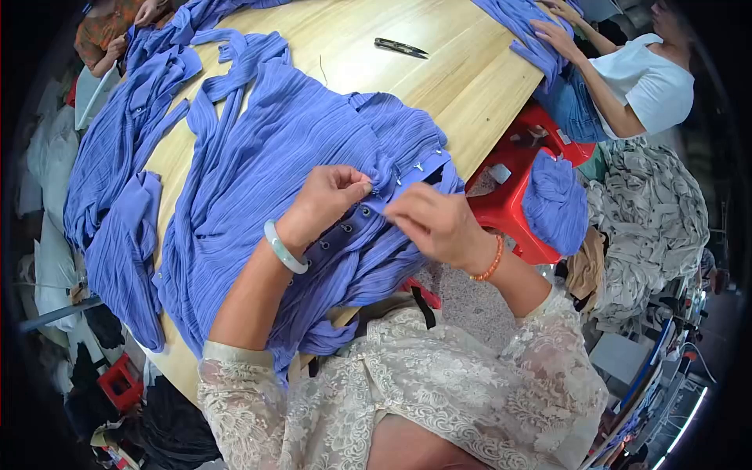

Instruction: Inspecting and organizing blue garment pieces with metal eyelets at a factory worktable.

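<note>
A crinkled periwinkle-blue garment [270, 153] lies spread over the table edge and hangs toward my lap. Along its front band runs a row of small dark round buttons [346, 228] with pale thread at them. My left hand [329, 196] is closed, thumb and fingertips pinching the band beside a button. Just right of it, my right hand [435, 223] is closed too, its thumb and finger pressed together over the band and slightly blurred. Whatever sits between those right fingertips is too small to make out.
Black thread snips [400, 48] lie on the wooden table [446, 86]. More blue garments [129, 149] line its left side. A red plastic stool [501, 215] on the right holds a blue bundle [554, 200]. Two other people handle blue cloth across the table; grey fabric [646, 227] is piled at right.
</note>
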Tool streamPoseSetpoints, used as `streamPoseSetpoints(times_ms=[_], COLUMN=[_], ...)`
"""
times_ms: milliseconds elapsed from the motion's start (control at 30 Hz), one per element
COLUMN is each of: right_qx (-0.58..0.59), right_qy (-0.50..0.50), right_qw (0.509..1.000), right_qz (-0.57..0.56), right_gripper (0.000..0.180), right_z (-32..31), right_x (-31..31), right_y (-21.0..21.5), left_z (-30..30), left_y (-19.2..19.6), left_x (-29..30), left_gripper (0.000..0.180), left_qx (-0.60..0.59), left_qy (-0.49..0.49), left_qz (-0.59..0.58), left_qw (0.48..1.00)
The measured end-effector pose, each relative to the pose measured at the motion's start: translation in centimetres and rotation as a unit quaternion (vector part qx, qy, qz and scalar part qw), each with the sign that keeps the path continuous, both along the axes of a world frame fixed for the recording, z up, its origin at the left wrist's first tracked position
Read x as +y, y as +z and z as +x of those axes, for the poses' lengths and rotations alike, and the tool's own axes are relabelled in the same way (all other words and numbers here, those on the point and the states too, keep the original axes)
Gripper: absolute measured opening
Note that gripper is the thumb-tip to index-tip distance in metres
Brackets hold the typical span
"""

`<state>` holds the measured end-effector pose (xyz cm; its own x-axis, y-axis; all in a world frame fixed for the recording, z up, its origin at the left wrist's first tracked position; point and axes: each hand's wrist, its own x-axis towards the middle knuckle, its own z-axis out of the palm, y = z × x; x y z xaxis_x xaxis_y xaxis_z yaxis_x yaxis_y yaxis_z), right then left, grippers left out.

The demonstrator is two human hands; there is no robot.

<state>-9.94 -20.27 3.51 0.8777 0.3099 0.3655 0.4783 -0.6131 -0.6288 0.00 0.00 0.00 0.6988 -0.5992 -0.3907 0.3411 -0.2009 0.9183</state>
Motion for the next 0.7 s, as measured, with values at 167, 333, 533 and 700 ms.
streamPoseSetpoints(times_ms=[167,333,533,700], right_qx=[0.0,0.001,-0.006,0.02], right_qy=[0.031,0.032,-0.02,-0.061], right_qw=[0.999,0.999,1.0,0.998], right_qz=[-0.015,-0.008,-0.007,0.02], right_gripper=[0.014,0.014,0.013,0.011], right_z=[-0.4,-0.7,-0.3,0.5], right_x=[0.7,0.5,1.3,2.1], right_y=[-0.6,-0.5,-0.1,-0.7], left_z=[0.1,-0.2,-0.7,-1.3], left_y=[1.3,2.1,2.0,2.5], left_x=[-0.1,-0.7,-0.6,-0.7], left_gripper=[0.015,0.014,0.011,0.013], left_qx=[-0.083,-0.118,-0.093,-0.104], left_qy=[-0.039,-0.065,-0.033,0.006], left_qz=[0.048,0.129,0.09,0.065], left_qw=[0.995,0.983,0.991,0.992])
